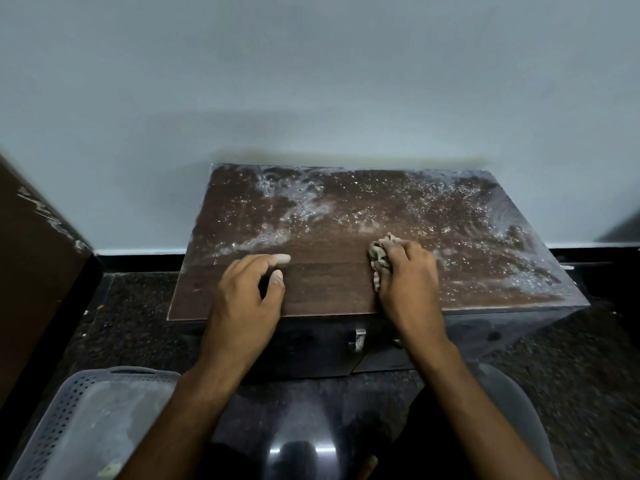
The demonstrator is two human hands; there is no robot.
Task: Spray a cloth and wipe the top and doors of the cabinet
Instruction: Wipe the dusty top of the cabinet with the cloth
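Two bare hands are on the cabinet top (pixel 346 216), which stands low against a pale wall (pixel 311 81). Right hand (pixel 408 275) has its fingers curled over a wadded greyish cloth (pixel 379 254), pressing it to the wood about mid-width, a little right of centre. Left hand (pixel 249 292) rests near the front edge, fingers loosely bent, holding nothing. Nearest strip of the top looks dark and clean; the back and the right side are speckled with pale dust or droplets and show swirl marks. To my eye the wiping is partly done. Best to work the cloth in overlapping strokes out to the far corners and turn it to a fresh face as it loads up. Below, the doors (pixel 311 348), with a small metal handle (pixel 359 339), look untouched. A perforated grey basket (pixel 69 410) sits at lower left
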